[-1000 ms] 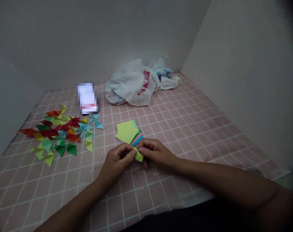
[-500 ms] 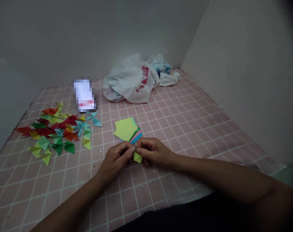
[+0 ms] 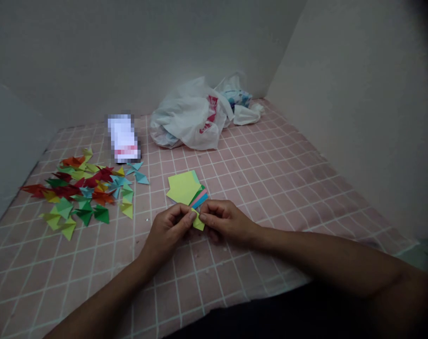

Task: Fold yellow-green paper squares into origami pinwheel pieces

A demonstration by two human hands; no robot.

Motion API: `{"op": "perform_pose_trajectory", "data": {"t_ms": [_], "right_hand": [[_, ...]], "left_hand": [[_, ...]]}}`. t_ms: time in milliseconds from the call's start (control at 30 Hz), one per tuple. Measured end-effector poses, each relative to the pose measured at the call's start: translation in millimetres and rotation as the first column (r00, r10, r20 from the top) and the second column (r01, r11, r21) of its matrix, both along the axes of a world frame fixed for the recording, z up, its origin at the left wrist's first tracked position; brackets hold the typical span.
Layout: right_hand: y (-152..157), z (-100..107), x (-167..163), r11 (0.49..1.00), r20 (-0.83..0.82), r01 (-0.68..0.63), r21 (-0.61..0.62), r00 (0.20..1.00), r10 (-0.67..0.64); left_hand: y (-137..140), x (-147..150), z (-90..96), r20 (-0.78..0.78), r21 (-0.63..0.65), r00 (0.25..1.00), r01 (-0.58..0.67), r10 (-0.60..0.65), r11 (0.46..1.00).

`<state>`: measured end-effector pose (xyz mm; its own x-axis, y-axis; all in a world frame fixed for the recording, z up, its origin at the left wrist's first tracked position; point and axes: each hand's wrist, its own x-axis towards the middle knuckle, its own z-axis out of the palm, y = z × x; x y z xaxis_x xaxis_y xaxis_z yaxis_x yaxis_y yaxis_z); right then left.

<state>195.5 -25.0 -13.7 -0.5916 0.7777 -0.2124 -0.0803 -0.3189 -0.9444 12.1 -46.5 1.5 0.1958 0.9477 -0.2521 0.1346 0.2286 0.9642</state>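
"Where's the small yellow paper [image 3: 199, 224]?"

"Just on the near side of the paper stack [image 3: 183, 189], between both hands."

"What are the hands doing?"

"The left hand [image 3: 172, 227] has thumb and fingers pinched on its upper left edge. The right hand [image 3: 231, 220] pinches it from the right, its lower fingers partly hidden behind."

"Which step is that?"

"I'd judge a fold being shaped or creased; the piece is already bent into a small packet. Which fold exactly, I can't tell."

"And what does the next move call for?"

"Probably lining up the edges and pressing firmly with a thumb while the other hand steadies it. Paper that small could slip out of line."

"What else is around?"

"Left of the stack, a spread of folded paper shapes [image 3: 84, 214] in many colours. Beyond the stack to the left, a phone [image 3: 124, 136]; straight beyond it, a plastic bag [image 3: 189, 117]."
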Motion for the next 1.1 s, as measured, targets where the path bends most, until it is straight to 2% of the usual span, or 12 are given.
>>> {"op": "perform_pose_trajectory", "data": {"t_ms": [133, 333, 500, 633, 733, 800, 933, 1033, 1100], "right_hand": [[0.0, -2.2, 0.6, 0.996, 0.029, 0.040, 0.076, 0.999, -0.042], [0.8, -4.9, 1.1, 0.996, 0.024, 0.023, 0.084, 0.999, -0.025], [0.6, -2.9, 2.4, 0.982, 0.058, 0.038, 0.187, 0.997, -0.049], [2.6, -0.9, 2.4, 0.976, -0.004, 0.030, 0.214, 1.000, -0.030], [3.7, -0.7, 2.6, 0.958, 0.033, 0.029, 0.284, 0.999, -0.040], [3.5, -0.9, 2.9, 0.960, 0.070, 0.038, 0.279, 0.996, -0.060], [3.5, -2.3, 3.4, 0.978, 0.047, 0.100, 0.183, 0.993, -0.110], [5.1, -3.2, 4.0, 0.987, 0.056, 0.081, 0.140, 0.994, -0.090], [6.1, -2.8, 4.6, 0.987, 0.049, 0.047, 0.154, 0.997, -0.056]], "left_hand": [[0.4, 0.3, -1.2, 0.040, -0.061, 0.998, 0.057, -0.054, 0.997], [-1.5, -0.1, -2.6, -0.028, 0.021, 0.998, 0.053, -0.052, 0.998], [-2.8, -0.4, -1.7, -0.011, 0.064, 0.998, 0.068, -0.068, 0.996], [-2.5, 0.0, -2.6, -0.106, 0.090, 0.983, 0.160, -0.151, 0.983], [-2.5, 1.1, -3.2, -0.151, 0.080, 0.968, 0.213, -0.199, 0.974], [-2.3, 1.6, -2.1, -0.128, 0.064, 0.972, 0.206, -0.197, 0.976], [-1.4, 1.3, 0.9, 0.019, -0.037, 0.991, 0.134, -0.133, 0.990], [-0.4, 0.4, 0.4, 0.079, -0.100, 0.991, 0.111, -0.104, 0.989], [0.5, -0.2, -1.5, 0.084, -0.101, 0.991, 0.116, -0.108, 0.988]]}}
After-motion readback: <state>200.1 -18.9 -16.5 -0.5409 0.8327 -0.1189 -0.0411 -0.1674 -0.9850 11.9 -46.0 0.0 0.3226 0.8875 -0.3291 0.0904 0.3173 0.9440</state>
